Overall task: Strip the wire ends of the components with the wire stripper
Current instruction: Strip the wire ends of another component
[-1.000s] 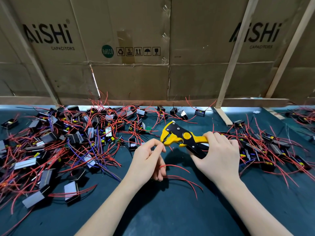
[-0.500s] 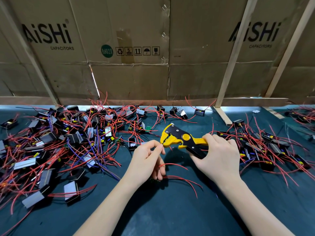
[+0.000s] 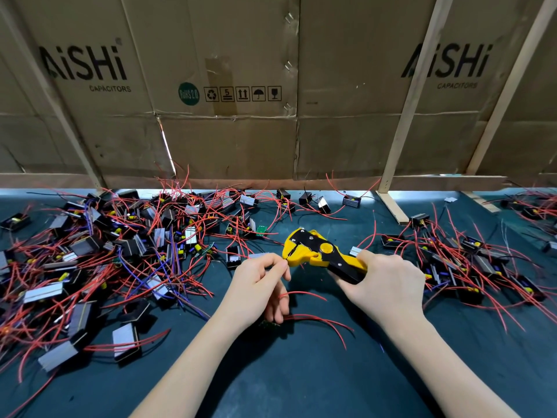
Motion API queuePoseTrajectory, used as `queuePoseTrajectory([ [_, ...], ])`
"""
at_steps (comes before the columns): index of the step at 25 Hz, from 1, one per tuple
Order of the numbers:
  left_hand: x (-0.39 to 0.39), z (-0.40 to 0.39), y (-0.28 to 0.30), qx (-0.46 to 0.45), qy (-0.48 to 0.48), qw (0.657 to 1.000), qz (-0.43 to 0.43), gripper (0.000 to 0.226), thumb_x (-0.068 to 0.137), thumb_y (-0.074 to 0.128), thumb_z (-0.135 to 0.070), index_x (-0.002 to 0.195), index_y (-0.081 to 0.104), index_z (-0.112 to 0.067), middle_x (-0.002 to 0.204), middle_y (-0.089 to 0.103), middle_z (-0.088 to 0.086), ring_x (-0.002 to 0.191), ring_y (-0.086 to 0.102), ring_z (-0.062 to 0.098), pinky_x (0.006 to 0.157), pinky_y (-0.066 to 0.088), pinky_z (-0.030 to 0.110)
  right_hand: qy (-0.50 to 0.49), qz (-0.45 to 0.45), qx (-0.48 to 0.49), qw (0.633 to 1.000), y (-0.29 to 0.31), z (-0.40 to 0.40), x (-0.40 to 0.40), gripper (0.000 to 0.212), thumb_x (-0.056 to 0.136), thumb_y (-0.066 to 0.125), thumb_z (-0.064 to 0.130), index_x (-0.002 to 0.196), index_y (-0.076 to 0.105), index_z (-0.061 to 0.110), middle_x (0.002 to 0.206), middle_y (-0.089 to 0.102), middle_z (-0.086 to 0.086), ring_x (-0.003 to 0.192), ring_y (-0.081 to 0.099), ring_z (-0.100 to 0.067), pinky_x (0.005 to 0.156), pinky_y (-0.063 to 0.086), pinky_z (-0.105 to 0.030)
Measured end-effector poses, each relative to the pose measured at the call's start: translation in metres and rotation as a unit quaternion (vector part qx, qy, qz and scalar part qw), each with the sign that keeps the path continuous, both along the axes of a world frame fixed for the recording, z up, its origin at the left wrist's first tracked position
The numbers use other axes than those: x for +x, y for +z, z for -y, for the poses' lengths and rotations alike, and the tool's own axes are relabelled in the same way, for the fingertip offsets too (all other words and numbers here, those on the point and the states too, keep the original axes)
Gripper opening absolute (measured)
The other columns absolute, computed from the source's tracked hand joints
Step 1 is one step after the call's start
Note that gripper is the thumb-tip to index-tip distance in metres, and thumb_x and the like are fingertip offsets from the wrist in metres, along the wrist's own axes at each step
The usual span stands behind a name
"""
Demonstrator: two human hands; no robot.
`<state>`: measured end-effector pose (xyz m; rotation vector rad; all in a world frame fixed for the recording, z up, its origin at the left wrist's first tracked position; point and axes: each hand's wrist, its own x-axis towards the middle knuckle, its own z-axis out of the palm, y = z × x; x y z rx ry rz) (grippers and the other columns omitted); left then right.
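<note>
My right hand grips the handles of a yellow and black wire stripper, whose jaws point left. My left hand pinches a thin wire end between thumb and forefinger right at the stripper's jaws. The lower fingers of that hand hold a small component with a green board, mostly hidden under the palm. Red wires trail from it to the right over the dark mat.
A big heap of black components with red and blue wires covers the left of the dark green mat. A smaller heap lies to the right. Cardboard boxes and wooden slats wall off the back.
The stripper's jaws have come closer to my left hand's pinched fingers. Both hands stay in nearly the same place.
</note>
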<state>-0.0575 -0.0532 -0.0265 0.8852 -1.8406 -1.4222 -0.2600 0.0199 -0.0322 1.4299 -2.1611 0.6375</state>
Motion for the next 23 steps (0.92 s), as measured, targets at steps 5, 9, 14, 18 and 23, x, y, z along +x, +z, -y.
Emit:
queuePoseTrajectory([
  [5,0.001,-0.001,0.002,0.005,0.001,1.000,0.001,0.024,0.102,0.042,-0.015,0.082,0.052,-0.008,0.048,0.058,0.010,0.034,0.049,0.020,0.036,0.034,0.019,-0.021,-0.034,-0.057,0.998,-0.007,0.005,-0.012,0.061,0.066,0.074,0.065,0.095,0.065,0.013,0.084,0.063,-0.005,0.080,0.058,-0.032,0.072,0.036,-0.040],
  [9,0.000,0.002,0.005,0.056,0.031,0.997,-0.048,0.030,0.100,0.046,-0.014,0.072,0.056,-0.015,0.051,0.050,0.003,0.044,0.041,0.014,0.041,0.030,0.016,-0.053,-0.007,-0.073,0.996,-0.009,0.005,-0.024,0.065,0.068,0.058,0.073,0.098,0.064,0.015,0.086,0.060,-0.004,0.083,0.054,-0.031,0.073,0.033,-0.040],
  [14,0.001,0.004,0.004,0.044,0.038,0.997,-0.059,0.024,0.099,0.050,-0.012,0.077,0.056,-0.007,0.048,0.038,-0.005,0.039,0.034,0.007,0.040,0.024,0.013,-0.034,-0.003,-0.064,0.997,-0.011,0.006,-0.024,0.060,0.067,0.070,0.066,0.100,0.065,0.015,0.090,0.062,-0.004,0.087,0.055,-0.032,0.075,0.033,-0.040],
  [18,0.000,0.003,0.006,0.040,0.069,0.994,-0.076,0.023,0.096,0.051,-0.007,0.075,0.061,-0.009,0.051,0.049,-0.002,0.042,0.037,0.010,0.041,0.028,0.014,-0.015,0.008,-0.071,0.997,-0.012,0.006,-0.021,0.059,0.064,0.079,0.060,0.099,0.065,0.014,0.090,0.063,-0.004,0.088,0.057,-0.032,0.075,0.036,-0.041],
  [23,0.006,0.010,0.010,0.068,0.112,0.988,-0.082,0.033,0.091,0.060,-0.015,0.059,0.061,-0.021,0.048,0.033,-0.010,0.042,0.021,0.007,0.041,0.018,0.016,-0.008,0.023,-0.063,0.998,-0.010,0.005,-0.021,0.058,0.062,0.081,0.057,0.099,0.066,0.015,0.089,0.063,-0.004,0.088,0.057,-0.032,0.075,0.037,-0.041],
])
